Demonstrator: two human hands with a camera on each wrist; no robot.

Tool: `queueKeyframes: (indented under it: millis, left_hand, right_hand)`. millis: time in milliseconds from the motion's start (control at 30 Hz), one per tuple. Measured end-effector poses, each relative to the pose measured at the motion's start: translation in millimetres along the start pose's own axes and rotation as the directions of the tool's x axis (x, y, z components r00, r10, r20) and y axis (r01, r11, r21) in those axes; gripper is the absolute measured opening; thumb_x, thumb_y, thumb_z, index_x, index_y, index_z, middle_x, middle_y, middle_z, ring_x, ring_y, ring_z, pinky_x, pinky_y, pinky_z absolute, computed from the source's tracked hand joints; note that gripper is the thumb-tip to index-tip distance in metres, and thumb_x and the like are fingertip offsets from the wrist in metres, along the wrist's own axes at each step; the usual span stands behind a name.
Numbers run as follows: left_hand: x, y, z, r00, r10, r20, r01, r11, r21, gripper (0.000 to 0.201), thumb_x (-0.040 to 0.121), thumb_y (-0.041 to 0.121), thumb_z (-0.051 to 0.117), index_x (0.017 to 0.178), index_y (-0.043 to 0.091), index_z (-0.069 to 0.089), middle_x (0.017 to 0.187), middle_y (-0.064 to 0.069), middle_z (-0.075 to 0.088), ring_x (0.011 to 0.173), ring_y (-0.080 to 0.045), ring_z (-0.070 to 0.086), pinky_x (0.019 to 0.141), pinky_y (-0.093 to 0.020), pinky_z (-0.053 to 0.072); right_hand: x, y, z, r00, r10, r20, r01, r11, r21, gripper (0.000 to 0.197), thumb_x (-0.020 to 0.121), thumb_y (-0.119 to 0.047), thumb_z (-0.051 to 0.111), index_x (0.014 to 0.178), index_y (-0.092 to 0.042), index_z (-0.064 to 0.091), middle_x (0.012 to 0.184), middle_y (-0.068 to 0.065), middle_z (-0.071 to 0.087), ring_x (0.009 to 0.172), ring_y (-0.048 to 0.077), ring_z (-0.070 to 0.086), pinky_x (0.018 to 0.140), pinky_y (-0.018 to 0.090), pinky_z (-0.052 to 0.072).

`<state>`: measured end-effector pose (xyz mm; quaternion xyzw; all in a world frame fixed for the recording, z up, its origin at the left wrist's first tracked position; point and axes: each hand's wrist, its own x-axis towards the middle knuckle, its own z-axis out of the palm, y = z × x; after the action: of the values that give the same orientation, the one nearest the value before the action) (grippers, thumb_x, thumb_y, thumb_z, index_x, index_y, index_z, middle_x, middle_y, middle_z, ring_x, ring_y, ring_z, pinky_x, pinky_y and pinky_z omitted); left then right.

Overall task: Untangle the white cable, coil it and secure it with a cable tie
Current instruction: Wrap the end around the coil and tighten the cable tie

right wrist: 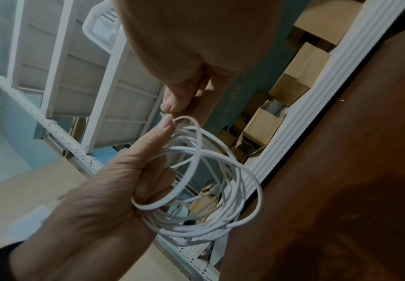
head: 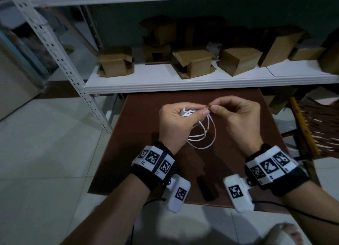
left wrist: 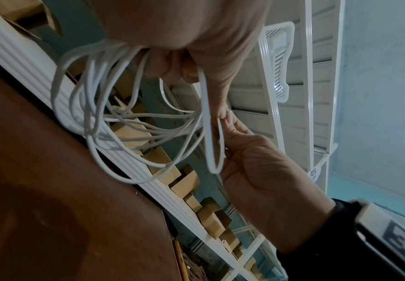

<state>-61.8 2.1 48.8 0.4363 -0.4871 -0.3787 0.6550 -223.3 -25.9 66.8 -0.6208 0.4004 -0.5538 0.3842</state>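
My left hand (head: 200, 111) grips the white cable (head: 203, 134), bunched into several loose loops that hang above the brown table (head: 165, 171). In the left wrist view the coil (left wrist: 95, 117) fans out below the left hand's fingers. A flat white cable tie (left wrist: 207, 123) loops around the gathered strands. My right hand (head: 214, 107) pinches the tie's end right beside the left thumb. The right wrist view shows the tie (right wrist: 184, 171) circling the left hand's fingers and the coil (right wrist: 235, 205). Whether the tie's end is threaded is hidden by the fingertips.
A white shelf (head: 183, 83) behind the table carries several cardboard boxes (head: 192, 63). A perforated metal post (head: 73, 76) slants at the left. A wooden chair (head: 311, 127) stands at the right. Tiled floor surrounds the table.
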Motion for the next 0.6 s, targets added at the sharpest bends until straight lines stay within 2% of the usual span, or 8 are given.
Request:
queueKeyframes:
  millis: [100, 167, 267, 333, 500, 600]
  left_hand:
    - [1.0, -0.4, -1.6, 1.0, 0.013, -0.006, -0.013, 1.0, 0.025, 0.013, 0.08, 0.001, 0.088, 0.091, 0.0, 0.084, 0.083, -0.012, 0.082, 0.077, -0.033, 0.079, 0.075, -0.046, 0.063]
    - [1.8, -0.9, -2.3, 1.0, 0.016, -0.01, -0.015, 0.999, 0.034, 0.011, 0.08, 0.001, 0.088, 0.09, 0.001, 0.084, 0.083, -0.012, 0.082, 0.075, -0.028, 0.078, 0.074, -0.044, 0.062]
    - [2.6, -0.9, -2.8, 1.0, 0.029, -0.005, -0.028, 0.999, 0.032, 0.009, 0.081, 0.001, 0.087, 0.09, 0.003, 0.085, 0.082, -0.01, 0.082, 0.074, -0.024, 0.077, 0.074, -0.041, 0.061]
    - [3.0, -1.5, -2.9, 0.999, 0.035, 0.008, -0.035, 0.999, 0.04, 0.009, 0.082, 0.001, 0.086, 0.09, 0.006, 0.085, 0.082, -0.009, 0.082, 0.074, -0.024, 0.077, 0.074, -0.043, 0.061]
    - [4.7, -8.6, -5.3, 0.999, 0.039, -0.015, -0.037, 0.994, 0.102, 0.009, 0.081, 0.008, 0.087, 0.089, 0.009, 0.086, 0.079, -0.008, 0.081, 0.074, -0.032, 0.078, 0.072, -0.055, 0.063]
    - [3.9, -9.4, -6.3, 0.999, 0.043, 0.005, -0.043, 0.988, 0.148, 0.01, 0.081, 0.01, 0.087, 0.091, 0.01, 0.086, 0.081, -0.006, 0.082, 0.076, -0.033, 0.079, 0.073, -0.056, 0.063]
  right_hand:
    - [0.1, -1.6, 1.0, 0.999, -0.028, 0.028, 0.029, 0.999, -0.035, 0.01, 0.085, 0.004, 0.079, 0.087, -0.006, 0.077, 0.084, 0.003, 0.077, 0.077, 0.002, 0.071, 0.077, 0.016, 0.053]
    - [-0.6, -2.7, 1.1, 0.998, -0.047, 0.042, 0.048, 0.998, -0.038, 0.009, 0.085, 0.003, 0.079, 0.088, -0.005, 0.077, 0.085, 0.002, 0.077, 0.078, 0.002, 0.071, 0.077, 0.016, 0.053]
    - [-1.6, -4.7, -0.3, 0.994, -0.088, 0.065, 0.09, 0.996, -0.028, 0.01, 0.087, 0.003, 0.078, 0.094, -0.002, 0.077, 0.091, 0.004, 0.078, 0.085, 0.007, 0.074, 0.08, 0.019, 0.055]
    - [-1.0, -5.6, -1.6, 0.991, -0.111, 0.08, 0.114, 0.993, -0.043, 0.013, 0.087, 0.002, 0.079, 0.098, -0.004, 0.078, 0.094, 0.002, 0.079, 0.088, 0.009, 0.075, 0.081, 0.021, 0.056]
    - [-0.8, -2.2, -0.7, 0.982, -0.159, 0.101, 0.17, 0.979, -0.109, 0.005, 0.086, 0.0, 0.081, 0.089, -0.003, 0.078, 0.086, 0.005, 0.078, 0.082, 0.016, 0.074, 0.077, 0.029, 0.057]
    - [-0.2, 2.0, 1.1, 0.975, -0.188, 0.116, 0.208, 0.96, -0.189, 0.007, 0.088, -0.001, 0.079, 0.087, -0.007, 0.076, 0.085, 0.003, 0.074, 0.082, 0.018, 0.07, 0.076, 0.037, 0.057]
